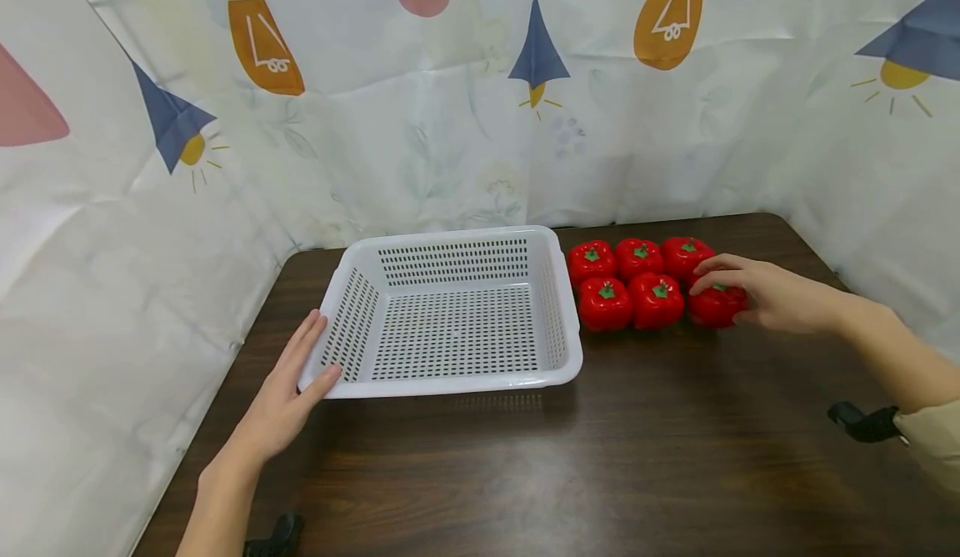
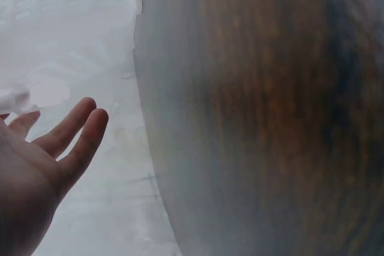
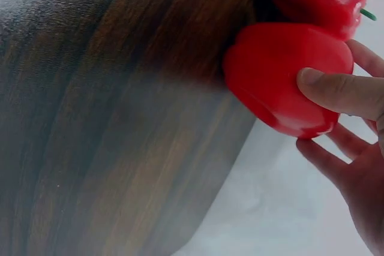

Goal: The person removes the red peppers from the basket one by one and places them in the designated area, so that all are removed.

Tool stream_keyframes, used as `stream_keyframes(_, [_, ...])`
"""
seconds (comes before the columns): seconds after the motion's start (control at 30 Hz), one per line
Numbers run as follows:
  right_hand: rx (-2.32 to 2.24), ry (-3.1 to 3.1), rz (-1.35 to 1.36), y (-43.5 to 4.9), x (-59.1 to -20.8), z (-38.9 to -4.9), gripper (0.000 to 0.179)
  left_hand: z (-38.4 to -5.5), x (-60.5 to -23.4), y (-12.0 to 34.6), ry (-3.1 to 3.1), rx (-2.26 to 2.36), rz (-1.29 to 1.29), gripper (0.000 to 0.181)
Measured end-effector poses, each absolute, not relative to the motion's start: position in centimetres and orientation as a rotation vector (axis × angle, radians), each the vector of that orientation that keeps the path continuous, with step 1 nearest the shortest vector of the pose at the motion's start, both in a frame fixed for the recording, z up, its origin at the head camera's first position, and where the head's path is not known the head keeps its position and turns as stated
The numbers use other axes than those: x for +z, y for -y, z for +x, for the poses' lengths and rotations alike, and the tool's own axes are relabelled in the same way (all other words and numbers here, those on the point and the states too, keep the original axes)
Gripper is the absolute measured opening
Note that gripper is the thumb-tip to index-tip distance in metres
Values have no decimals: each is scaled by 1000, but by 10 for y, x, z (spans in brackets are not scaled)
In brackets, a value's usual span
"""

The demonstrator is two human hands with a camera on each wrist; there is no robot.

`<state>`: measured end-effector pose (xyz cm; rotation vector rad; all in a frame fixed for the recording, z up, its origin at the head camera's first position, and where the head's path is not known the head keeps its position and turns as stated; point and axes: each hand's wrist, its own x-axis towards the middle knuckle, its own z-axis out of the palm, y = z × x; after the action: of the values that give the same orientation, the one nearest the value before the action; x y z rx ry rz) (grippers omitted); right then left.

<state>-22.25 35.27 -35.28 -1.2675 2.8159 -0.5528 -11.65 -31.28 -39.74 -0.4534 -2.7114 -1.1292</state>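
A white perforated plastic basket (image 1: pixel 457 336) lies on the dark wooden table, its inside showing only the slotted floor and walls. My left hand (image 1: pixel 281 403) rests at its near left corner, fingers straight along the outer side and thumb over the rim. In the left wrist view the fingers (image 2: pixel 84 142) are spread apart. To the right of the basket, red bell peppers (image 1: pixel 604 303) with green stems sit in two rows of three. My right hand (image 1: pixel 772 294) holds the near right bell pepper (image 3: pixel 282 76), thumb on one side and fingers around the other.
The brown table (image 1: pixel 525 465) stretches in front of the basket and peppers. A white patterned cloth (image 1: pixel 465 157) hangs behind the table and along both sides. Black straps (image 1: pixel 862 422) show near the wrists.
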Motion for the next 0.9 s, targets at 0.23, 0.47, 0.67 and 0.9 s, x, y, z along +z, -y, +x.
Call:
stream_keyframes(0.23, [-504,-2859,-1322,-351,-355,-221,72,-116,-398,312,2712,-1131,-451,73])
stream_keyframes(0.47, [-558,-2860,-1338,-349,-358,-223,71,-116,-398,313,2712,-1140,-441,73])
stream_keyframes(0.67, [-526,-2916,-1348,-349,-359,-223,67,-116,-398,313,2716,-1143,-443,74])
stream_keyframes(0.9, [-524,-2991,-1174,-355,-358,-221,66,-116,-397,313,2719,-1144,-444,74])
